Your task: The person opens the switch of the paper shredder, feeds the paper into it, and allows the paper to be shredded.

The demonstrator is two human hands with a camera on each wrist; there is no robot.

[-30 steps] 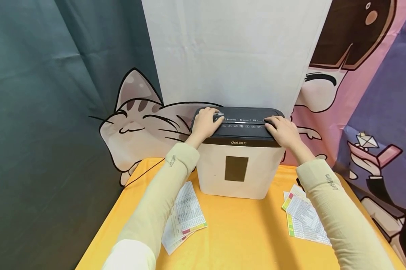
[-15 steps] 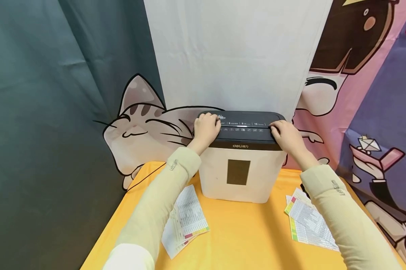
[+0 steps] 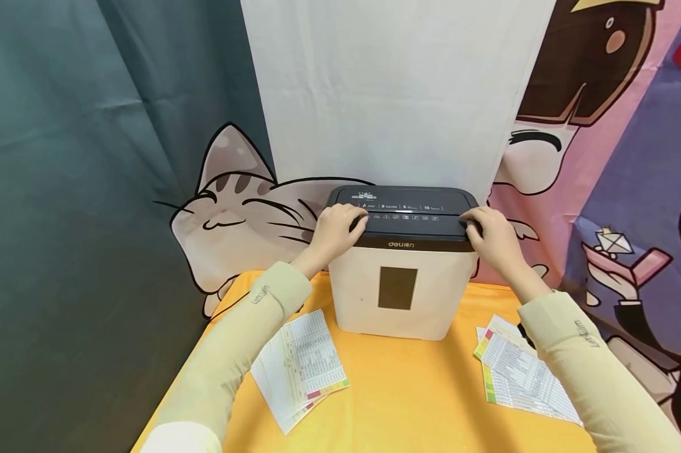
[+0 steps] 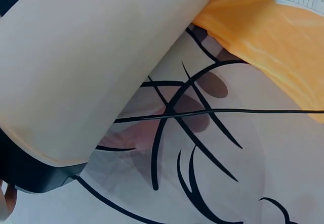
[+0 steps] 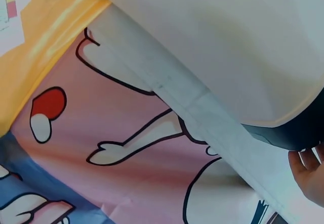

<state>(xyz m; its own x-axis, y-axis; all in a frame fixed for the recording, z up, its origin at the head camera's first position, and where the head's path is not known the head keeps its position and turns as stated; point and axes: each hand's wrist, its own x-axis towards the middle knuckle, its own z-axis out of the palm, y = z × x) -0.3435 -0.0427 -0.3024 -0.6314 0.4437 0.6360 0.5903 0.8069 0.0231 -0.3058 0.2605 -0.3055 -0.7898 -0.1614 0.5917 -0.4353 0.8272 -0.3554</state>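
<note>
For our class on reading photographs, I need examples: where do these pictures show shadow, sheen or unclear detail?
Head view: a soft shadow runs down the yellow cloth in front of the machine, towards the right, and the print on the papers is too fine to read; left wrist view: pale sheen near the cloth's edge; right wrist view: pale streaks along the cloth's folds.

A shredder (image 3: pixel 351 302) stands on a counter (image 3: pixel 397 396), a curtain (image 3: pixel 385 94) behind it; overlapping papers (image 3: pixel 317 358) lie front-left of it, another stack (image 3: pixel 515 371) front-right.
</note>
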